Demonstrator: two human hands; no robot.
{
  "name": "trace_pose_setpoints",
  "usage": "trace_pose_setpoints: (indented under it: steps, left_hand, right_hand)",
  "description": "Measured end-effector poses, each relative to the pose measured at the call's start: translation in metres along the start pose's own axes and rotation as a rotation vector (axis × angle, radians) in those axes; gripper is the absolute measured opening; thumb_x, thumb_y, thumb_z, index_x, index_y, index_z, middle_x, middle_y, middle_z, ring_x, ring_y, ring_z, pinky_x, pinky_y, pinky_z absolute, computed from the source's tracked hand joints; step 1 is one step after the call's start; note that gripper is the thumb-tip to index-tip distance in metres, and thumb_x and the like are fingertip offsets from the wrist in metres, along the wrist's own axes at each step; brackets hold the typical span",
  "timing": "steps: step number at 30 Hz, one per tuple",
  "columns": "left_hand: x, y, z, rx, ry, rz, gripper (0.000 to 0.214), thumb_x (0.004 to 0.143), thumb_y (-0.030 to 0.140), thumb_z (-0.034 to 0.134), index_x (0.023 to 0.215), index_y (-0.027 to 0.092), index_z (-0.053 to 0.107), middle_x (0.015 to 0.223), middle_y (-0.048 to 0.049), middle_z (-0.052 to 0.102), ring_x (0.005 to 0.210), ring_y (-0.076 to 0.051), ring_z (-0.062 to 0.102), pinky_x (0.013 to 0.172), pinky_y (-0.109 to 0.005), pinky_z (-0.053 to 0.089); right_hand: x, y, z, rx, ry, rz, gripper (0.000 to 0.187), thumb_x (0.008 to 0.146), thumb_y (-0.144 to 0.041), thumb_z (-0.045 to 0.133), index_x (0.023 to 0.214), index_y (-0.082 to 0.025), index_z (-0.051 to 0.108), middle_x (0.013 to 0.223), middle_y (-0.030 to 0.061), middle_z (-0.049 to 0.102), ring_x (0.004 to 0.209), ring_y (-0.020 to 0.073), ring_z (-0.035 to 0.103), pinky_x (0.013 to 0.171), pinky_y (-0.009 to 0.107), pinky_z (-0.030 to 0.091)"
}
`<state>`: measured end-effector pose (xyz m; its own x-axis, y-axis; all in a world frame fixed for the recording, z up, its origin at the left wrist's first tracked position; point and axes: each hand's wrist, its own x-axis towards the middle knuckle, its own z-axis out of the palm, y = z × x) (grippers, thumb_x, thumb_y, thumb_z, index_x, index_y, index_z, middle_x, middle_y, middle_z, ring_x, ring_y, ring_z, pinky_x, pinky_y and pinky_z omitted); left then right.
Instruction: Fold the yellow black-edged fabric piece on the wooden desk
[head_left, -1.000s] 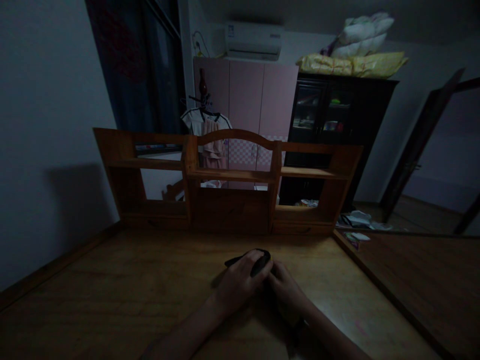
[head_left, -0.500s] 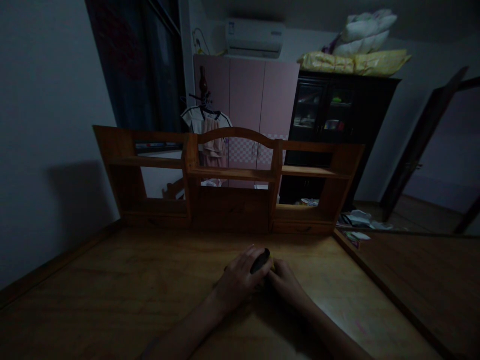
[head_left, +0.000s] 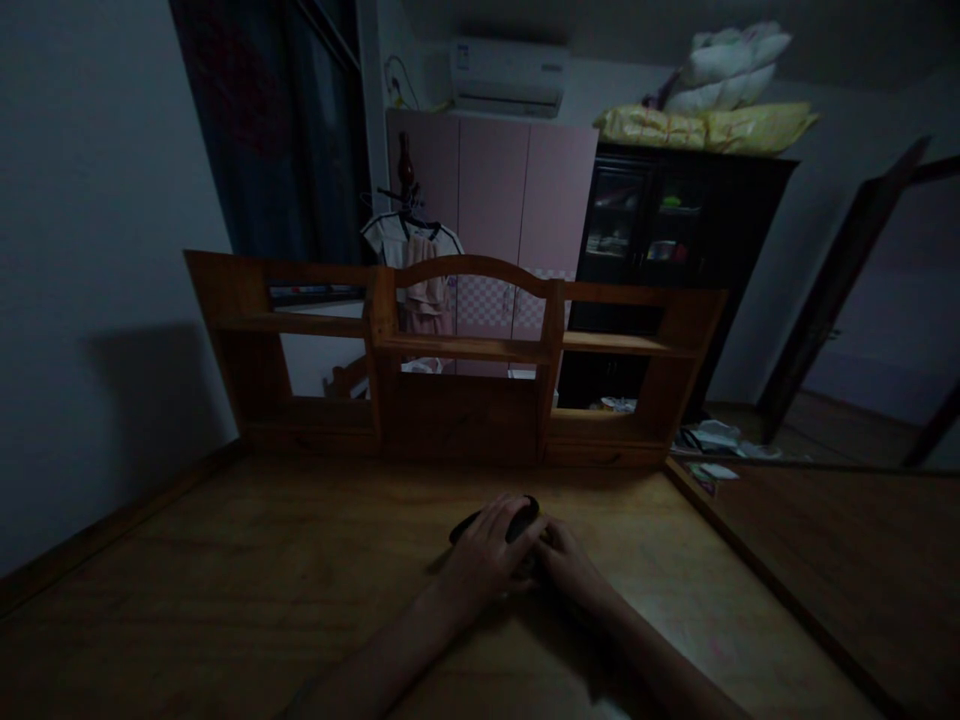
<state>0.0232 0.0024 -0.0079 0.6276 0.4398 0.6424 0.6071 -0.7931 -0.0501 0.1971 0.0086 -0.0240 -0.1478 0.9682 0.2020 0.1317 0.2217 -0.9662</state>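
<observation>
A small black oblong object (head_left: 520, 524) with rounded ends and a touch of yellow at its right side is just above or on the wooden desk (head_left: 315, 570). Over it lies my left hand (head_left: 480, 550), its fingers wrapped across the top, so most of the object is covered. One dark end pokes out left of the fingers. My right hand (head_left: 570, 565) is closed at the object's right end, by the yellow part, with fingertips close to my left thumb. Dim light and the hands hide what exactly the object is.
Along the desk's back edge stands a wooden shelf unit (head_left: 465, 347) with small drawers. A white wall (head_left: 112, 350) borders the left side. To the right runs a raised edge (head_left: 757, 560) of the desk, with papers and bags (head_left: 712, 437) beyond it.
My left fingers have shifted slightly over the black object, and its left end now shows more. My right hand stays near the same spot, still closed.
</observation>
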Motion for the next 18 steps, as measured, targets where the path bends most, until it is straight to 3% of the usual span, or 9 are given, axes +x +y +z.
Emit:
trace_pose_setpoints:
  steps: [6,9,13,18]
  left_hand:
    - [0.003,0.004,-0.008,-0.12,0.001,-0.017,0.081,0.074,0.028,0.074,0.143,0.021,0.033,0.14,-0.0134,0.04,0.134,-0.031,0.037,0.113,-0.056,0.031]
    - [0.004,0.005,-0.011,-0.154,-0.001,-0.021,0.084,0.074,0.025,0.072,0.146,0.019,0.029,0.144,-0.0147,0.037,0.136,-0.031,0.035,0.111,-0.051,0.035]
    - [0.002,0.005,-0.006,-0.165,-0.04,-0.036,0.091,0.075,0.024,0.074,0.149,0.02,0.022,0.146,-0.016,0.035,0.136,-0.032,0.035,0.108,-0.05,0.04]
    - [0.001,0.004,-0.001,-0.148,-0.045,-0.026,0.096,0.073,0.032,0.078,0.149,0.019,0.021,0.143,-0.0161,0.04,0.133,-0.031,0.04,0.108,-0.048,0.041]
  right_hand:
    - [-0.002,0.003,0.0,-0.177,0.045,-0.127,0.026,0.086,-0.028,0.053,0.106,-0.019,0.067,0.107,0.0078,0.071,0.104,0.0277,0.063,0.094,0.041,0.049]
    - [0.0,0.004,-0.009,-0.344,0.083,-0.208,0.026,0.085,-0.02,0.05,0.106,-0.019,0.065,0.104,0.0081,0.071,0.097,0.0259,0.065,0.089,0.039,0.05]
    - [0.002,0.001,-0.022,-0.642,0.04,-0.323,0.029,0.087,-0.018,0.047,0.113,-0.02,0.061,0.1,0.0084,0.071,0.087,0.0241,0.067,0.077,0.033,0.05]
    - [-0.001,-0.003,-0.024,-0.856,0.044,-0.361,0.027,0.089,-0.019,0.044,0.111,-0.018,0.061,0.092,0.0097,0.072,0.076,0.0229,0.067,0.068,0.029,0.048]
